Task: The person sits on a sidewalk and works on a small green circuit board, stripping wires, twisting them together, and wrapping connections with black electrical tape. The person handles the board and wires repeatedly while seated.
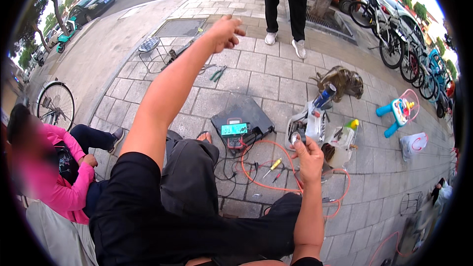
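My left arm reaches out ahead, and my left hand [226, 33] is raised over the pavement with its fingers stretched apart and nothing in them. My right hand [309, 160] pinches a small silvery metal piece [295, 138] between thumb and fingers; its exact kind is too small to tell. Just beyond the right hand stand open tubs [340, 153] of tools and a blue spray can [325, 96]. Left of it, a multimeter [235, 141] with a teal device [234, 129] rests against a flat black case [258, 113]. A yellow-handled screwdriver [276, 164] lies on the paving.
An orange hose [246, 167] and black cables loop across the ground. Pliers [218, 73] and a stool [149, 44] lie farther off. A person in pink [61, 167] sits at left; another in black trousers [286, 5] stands ahead. Bicycles [394, 49] and a toy table [394, 113] are at right.
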The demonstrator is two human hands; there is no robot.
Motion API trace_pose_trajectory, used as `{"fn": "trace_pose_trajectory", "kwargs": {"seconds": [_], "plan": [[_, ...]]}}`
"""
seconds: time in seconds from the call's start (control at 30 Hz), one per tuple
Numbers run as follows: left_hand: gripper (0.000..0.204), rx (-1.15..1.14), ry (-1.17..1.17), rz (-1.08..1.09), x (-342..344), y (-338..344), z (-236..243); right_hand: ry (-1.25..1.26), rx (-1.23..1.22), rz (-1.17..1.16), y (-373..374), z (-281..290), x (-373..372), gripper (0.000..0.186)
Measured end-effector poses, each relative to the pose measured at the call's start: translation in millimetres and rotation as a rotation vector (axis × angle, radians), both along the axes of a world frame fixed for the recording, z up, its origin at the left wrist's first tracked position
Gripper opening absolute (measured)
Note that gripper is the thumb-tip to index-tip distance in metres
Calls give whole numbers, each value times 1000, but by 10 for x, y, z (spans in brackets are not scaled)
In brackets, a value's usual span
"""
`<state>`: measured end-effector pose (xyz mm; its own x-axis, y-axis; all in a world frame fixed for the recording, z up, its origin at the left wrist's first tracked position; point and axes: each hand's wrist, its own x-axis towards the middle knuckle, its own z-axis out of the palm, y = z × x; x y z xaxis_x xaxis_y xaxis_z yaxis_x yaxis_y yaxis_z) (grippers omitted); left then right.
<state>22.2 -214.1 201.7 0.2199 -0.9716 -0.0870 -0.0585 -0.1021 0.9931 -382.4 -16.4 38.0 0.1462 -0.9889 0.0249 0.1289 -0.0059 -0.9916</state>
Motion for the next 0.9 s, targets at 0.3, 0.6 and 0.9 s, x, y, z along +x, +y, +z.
{"fn": "trace_pose_trajectory", "kwargs": {"seconds": [0.3,0.6,0.9], "plan": [[29,338,496,219,-645,1202,-2288,-172,-83,-84,143,437,-121,38],[23,924,308,480,-1482,2902,-4534,-315,-154,-100,54,521,-678,43],[36,636,-55,403,-1207,2169,-4479,-207,43,-150,172,474,-500,55]]}}
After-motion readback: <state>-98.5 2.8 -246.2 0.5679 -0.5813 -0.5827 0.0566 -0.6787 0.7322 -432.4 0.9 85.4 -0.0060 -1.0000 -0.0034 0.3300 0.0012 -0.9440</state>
